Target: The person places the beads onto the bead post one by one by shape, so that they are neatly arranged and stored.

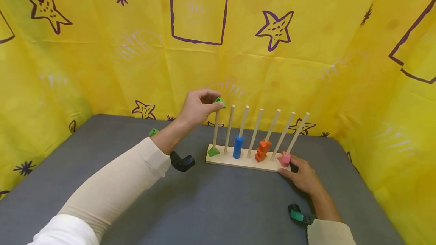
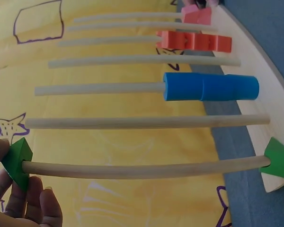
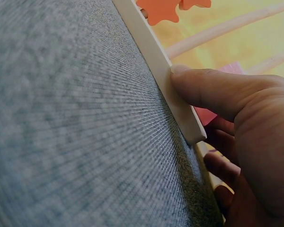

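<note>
My left hand [image 1: 199, 108] pinches a green triangular block [image 2: 19, 163] at the top of the leftmost peg [image 1: 216, 131]. In the left wrist view the peg's tip meets the hole in the block. Another green block [image 1: 213, 151] sits at the foot of that peg on the wooden base [image 1: 248, 164]. Blue cylinders [image 1: 238, 147], orange star-shaped blocks [image 1: 263, 150] and pink blocks [image 1: 285, 158] are stacked on other pegs. At the base's right end, my right hand [image 1: 303, 175] grips it, thumb on the front edge; some fingers are hidden behind.
A green block [image 1: 153, 132] lies on the grey table [image 1: 218, 207], partly hidden behind the left forearm. Yellow patterned cloth [image 1: 323, 48] hangs close behind the peg stand. Dark wrist-worn devices are on the left [image 1: 182, 162] and right [image 1: 299, 215] wrists.
</note>
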Demonstrator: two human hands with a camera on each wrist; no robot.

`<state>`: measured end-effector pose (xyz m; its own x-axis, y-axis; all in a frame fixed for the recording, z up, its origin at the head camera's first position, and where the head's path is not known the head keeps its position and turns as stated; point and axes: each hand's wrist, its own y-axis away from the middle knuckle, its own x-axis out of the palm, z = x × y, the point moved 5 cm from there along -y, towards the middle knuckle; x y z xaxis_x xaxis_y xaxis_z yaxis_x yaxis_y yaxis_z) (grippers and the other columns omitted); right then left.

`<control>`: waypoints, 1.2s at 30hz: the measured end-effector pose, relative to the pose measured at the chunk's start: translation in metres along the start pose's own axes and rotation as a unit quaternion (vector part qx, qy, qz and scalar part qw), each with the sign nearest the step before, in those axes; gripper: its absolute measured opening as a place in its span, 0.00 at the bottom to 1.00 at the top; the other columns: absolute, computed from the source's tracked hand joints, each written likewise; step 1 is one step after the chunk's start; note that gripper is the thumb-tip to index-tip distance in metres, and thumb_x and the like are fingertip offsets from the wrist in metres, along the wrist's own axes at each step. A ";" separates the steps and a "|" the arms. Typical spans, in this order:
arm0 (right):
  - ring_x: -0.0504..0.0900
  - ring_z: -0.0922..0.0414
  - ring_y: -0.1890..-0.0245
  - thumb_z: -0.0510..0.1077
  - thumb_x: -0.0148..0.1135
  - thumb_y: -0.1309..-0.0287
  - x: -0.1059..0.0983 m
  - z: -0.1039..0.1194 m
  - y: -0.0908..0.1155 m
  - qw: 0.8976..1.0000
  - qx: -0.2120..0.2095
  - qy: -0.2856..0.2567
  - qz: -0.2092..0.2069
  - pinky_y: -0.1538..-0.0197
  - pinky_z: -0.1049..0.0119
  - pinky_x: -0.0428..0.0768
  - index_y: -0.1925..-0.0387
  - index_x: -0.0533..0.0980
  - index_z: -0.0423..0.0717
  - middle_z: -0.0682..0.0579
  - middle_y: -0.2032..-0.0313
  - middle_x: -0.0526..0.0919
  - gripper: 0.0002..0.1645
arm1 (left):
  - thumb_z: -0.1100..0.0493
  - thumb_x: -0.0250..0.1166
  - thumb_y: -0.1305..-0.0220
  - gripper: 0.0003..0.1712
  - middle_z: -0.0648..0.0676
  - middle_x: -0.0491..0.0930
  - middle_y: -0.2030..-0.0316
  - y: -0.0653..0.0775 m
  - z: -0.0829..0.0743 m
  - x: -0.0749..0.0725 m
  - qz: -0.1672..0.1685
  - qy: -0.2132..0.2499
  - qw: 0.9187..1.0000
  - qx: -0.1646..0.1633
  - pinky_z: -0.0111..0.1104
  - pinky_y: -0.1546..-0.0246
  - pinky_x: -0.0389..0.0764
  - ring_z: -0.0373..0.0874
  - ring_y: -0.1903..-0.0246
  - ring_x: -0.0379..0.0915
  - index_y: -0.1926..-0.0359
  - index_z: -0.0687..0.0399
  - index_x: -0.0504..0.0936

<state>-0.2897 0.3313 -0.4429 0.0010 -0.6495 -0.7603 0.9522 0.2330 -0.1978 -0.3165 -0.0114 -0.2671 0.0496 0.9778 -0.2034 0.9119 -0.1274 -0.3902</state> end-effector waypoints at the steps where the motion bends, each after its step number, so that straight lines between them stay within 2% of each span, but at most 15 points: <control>1: 0.66 0.33 0.40 0.48 0.70 0.44 0.001 0.000 0.000 1.000 0.000 -0.001 0.000 0.41 0.32 0.57 0.41 0.73 0.36 0.34 0.41 0.72 0.33 | 0.68 0.68 0.40 0.16 0.58 0.79 0.59 0.001 0.002 0.001 0.000 0.002 1.000 -0.003 0.33 0.61 0.77 0.49 0.59 0.75 0.51 0.66 0.81; 13: 0.65 0.33 0.39 0.48 0.70 0.44 0.003 -0.003 0.000 1.000 0.008 -0.003 -0.001 0.40 0.32 0.56 0.40 0.73 0.36 0.34 0.40 0.71 0.33 | 0.68 0.68 0.40 0.15 0.58 0.78 0.59 0.008 0.021 0.006 0.004 0.005 1.000 -0.028 0.34 0.63 0.77 0.50 0.58 0.74 0.52 0.66 0.81; 20: 0.64 0.33 0.38 0.48 0.70 0.44 0.003 -0.002 0.000 1.000 0.017 -0.003 0.001 0.40 0.32 0.55 0.40 0.73 0.36 0.34 0.39 0.70 0.33 | 0.70 0.68 0.42 0.13 0.59 0.79 0.60 0.012 0.035 0.010 0.008 0.014 0.999 -0.052 0.44 0.58 0.78 0.50 0.60 0.73 0.55 0.69 0.80; 26: 0.63 0.32 0.38 0.49 0.69 0.43 0.003 -0.002 0.002 1.000 0.025 -0.002 0.008 0.40 0.32 0.55 0.38 0.71 0.35 0.33 0.39 0.69 0.35 | 0.70 0.69 0.42 0.13 0.58 0.79 0.60 0.017 0.046 0.013 0.006 0.004 0.998 -0.070 0.37 0.58 0.78 0.50 0.59 0.73 0.55 0.68 0.81; 36: 0.64 0.33 0.38 0.48 0.69 0.43 0.003 -0.004 0.000 1.000 0.014 -0.002 0.004 0.40 0.32 0.56 0.39 0.72 0.36 0.34 0.39 0.70 0.34 | 0.69 0.69 0.43 0.13 0.58 0.79 0.59 0.023 0.065 0.016 0.005 -0.005 0.995 -0.100 0.39 0.54 0.77 0.51 0.57 0.73 0.56 0.65 0.81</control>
<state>-0.2907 0.3324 -0.4474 0.0091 -0.6512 -0.7589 0.9602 0.2176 -0.1751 -0.3215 -0.0098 -0.3377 0.0555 0.9748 -0.2160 0.9741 -0.1004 -0.2025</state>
